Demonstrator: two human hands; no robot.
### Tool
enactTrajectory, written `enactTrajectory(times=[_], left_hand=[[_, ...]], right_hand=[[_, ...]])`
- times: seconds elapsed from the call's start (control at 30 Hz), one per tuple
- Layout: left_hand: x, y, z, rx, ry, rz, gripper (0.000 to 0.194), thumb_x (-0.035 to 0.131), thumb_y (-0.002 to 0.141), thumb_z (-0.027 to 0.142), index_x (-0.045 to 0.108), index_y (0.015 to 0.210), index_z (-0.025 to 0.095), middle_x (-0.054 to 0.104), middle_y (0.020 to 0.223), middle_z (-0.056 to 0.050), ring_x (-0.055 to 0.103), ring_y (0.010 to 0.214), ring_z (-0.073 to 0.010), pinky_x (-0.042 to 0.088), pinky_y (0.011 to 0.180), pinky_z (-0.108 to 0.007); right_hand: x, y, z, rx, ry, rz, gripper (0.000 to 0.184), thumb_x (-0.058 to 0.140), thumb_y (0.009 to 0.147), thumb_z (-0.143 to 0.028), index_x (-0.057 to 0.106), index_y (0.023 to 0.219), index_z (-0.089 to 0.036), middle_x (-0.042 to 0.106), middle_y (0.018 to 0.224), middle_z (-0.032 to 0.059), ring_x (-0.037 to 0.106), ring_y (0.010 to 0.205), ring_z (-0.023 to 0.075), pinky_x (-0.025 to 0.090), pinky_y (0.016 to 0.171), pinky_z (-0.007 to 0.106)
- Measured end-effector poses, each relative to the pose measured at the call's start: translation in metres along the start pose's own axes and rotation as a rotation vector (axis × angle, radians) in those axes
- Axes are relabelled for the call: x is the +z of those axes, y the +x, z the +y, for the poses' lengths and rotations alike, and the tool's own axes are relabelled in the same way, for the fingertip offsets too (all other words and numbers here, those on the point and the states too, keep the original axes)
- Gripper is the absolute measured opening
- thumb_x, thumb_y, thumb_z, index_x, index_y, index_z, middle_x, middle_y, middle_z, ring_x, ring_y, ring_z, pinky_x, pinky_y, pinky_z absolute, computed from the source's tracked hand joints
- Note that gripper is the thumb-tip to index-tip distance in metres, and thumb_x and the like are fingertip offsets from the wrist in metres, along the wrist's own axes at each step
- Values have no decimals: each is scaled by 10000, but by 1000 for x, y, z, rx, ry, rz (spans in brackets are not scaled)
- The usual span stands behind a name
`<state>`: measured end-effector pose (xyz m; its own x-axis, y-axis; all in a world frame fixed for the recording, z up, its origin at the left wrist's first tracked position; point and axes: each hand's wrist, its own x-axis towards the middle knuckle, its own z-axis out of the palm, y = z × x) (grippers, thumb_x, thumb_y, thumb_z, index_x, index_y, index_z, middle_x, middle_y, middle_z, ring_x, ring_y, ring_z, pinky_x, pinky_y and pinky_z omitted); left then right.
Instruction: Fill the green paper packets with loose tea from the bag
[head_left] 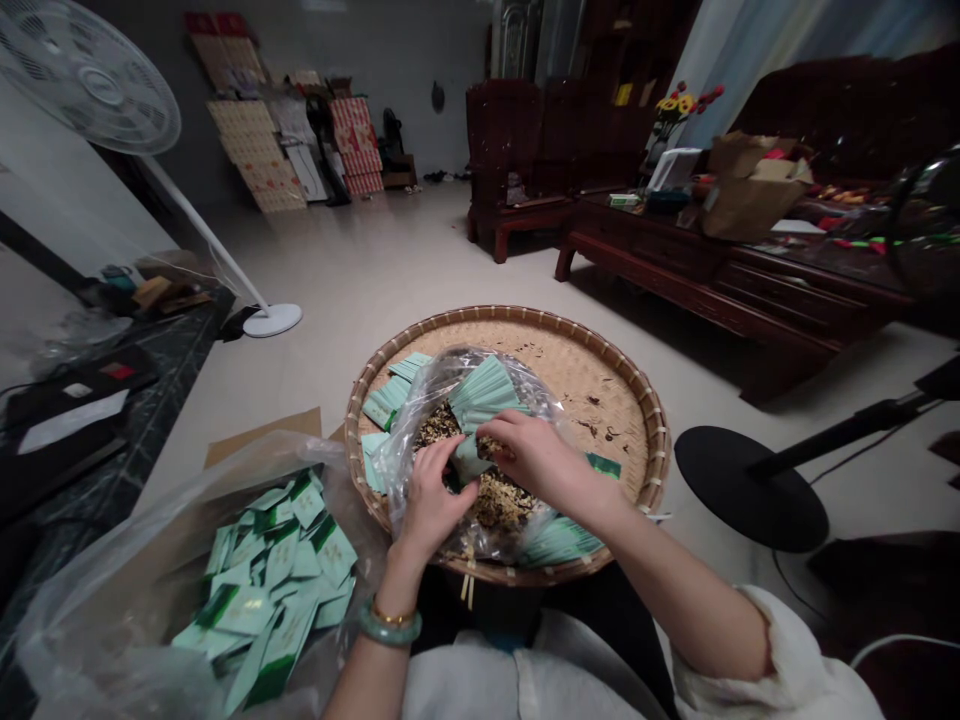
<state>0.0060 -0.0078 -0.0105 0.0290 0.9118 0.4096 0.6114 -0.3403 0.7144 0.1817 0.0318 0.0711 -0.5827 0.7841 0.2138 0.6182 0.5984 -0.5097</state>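
Pale-green packet (469, 461) grasped by left hand (437, 492); right hand (538, 455) at its mouth, grip unclear; heaped packets (289, 560) past the tray's left edge (352, 432) seem done, fanned stack (484, 388) unfilled.

White pedestal fan (101, 85), stacked boxes (253, 145), dark wooden table (667, 245) (cardboard box (746, 205) on top), yellow flowers (676, 104).

Small pale-green packet (470, 460), partly hidden, over loose dark and yellow dried bits (504, 500) inside a clear plastic bag (407, 425).
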Motion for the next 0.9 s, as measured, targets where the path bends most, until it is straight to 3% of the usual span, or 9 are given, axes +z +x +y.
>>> enactTrajectory(times=[0.17,0.33,0.43,0.53,0.63,0.8,0.9], left_hand=[[1,-1,-2,10,12,17,526,634,701,144,530,1209,234,584,1169,-87,537,1089,-251,510,812,-387],[0,-2,-3,-21,-15,21,522,625,700,144,530,1207,225,578,1185,-91,531,1105,-247,515,823,-381],[-1,-2,-4,-47,-52,38,508,626,703,147,537,1198,222,577,1186,-93,539,1105,-249,510,847,-394],[-1,-2,-6,-68,-79,49,503,631,707,149,539,1197,214,574,1196,-102,548,1105,-250,508,864,-400],[0,-2,-8,-67,-77,53,507,631,706,144,539,1200,213,573,1203,-106,544,1120,-258,500,888,-416],[1,-2,-8,-68,-66,47,508,626,708,143,540,1204,208,574,1208,-110,550,1122,-255,511,871,-391],[1,-2,-8,-79,-61,38,506,625,708,137,539,1202,206,575,1207,-108,555,1116,-252,514,865,-385]], right_hand=[[1,-1,-5,-60,235,80,438,532,732,-4,620,1107,-211,659,1023,51,619,929,176,483,805,299],[-2,0,14,73,479,221,352,475,816,-97,620,1115,-213,655,1114,61,630,987,168,519,805,305],[-2,-6,42,218,364,213,288,492,823,-118,658,1044,-198,697,1003,63,655,902,176,518,786,312],[4,-14,69,281,37,47,242,521,791,-82,705,915,-178,718,862,70,656,791,195,493,760,310],[17,-18,84,309,-123,-55,280,529,771,-55,713,934,-190,720,882,77,658,839,223,476,768,303],[35,-9,94,275,-108,-100,353,599,767,-98,665,1087,-231,701,1044,72,636,993,238,463,844,303],[40,-1,97,285,-80,-106,346,623,779,-153,640,1120,-209,701,1041,77,643,971,233,468,823,303]])
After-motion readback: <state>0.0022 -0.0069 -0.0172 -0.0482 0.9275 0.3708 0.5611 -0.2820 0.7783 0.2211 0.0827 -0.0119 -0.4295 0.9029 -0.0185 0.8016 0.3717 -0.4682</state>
